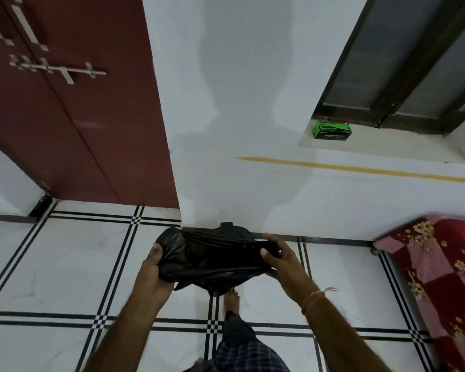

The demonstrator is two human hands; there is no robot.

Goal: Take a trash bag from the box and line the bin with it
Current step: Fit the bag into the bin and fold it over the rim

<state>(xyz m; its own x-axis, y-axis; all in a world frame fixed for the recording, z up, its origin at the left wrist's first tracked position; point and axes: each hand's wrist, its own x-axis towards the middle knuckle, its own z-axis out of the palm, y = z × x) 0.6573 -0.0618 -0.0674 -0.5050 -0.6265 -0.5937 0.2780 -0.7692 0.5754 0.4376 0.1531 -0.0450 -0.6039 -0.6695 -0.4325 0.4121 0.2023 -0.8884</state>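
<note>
Head view: 1 black trash bag (212, 260), crumpled, held above the tiled floor (65, 264) with its long axis left to right; left hand (156, 267) clamps its left end, right hand (275, 257) pinches its right end, both equally near. Green box (332, 131) sits far right on the window ledge (387, 146), well apart. No bin is visible, though a dark tab pokes up behind the bag.

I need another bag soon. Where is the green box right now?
In the head view, the green box sits on the window ledge at upper right, at the ledge's left end, just below the dark window frame.
</note>
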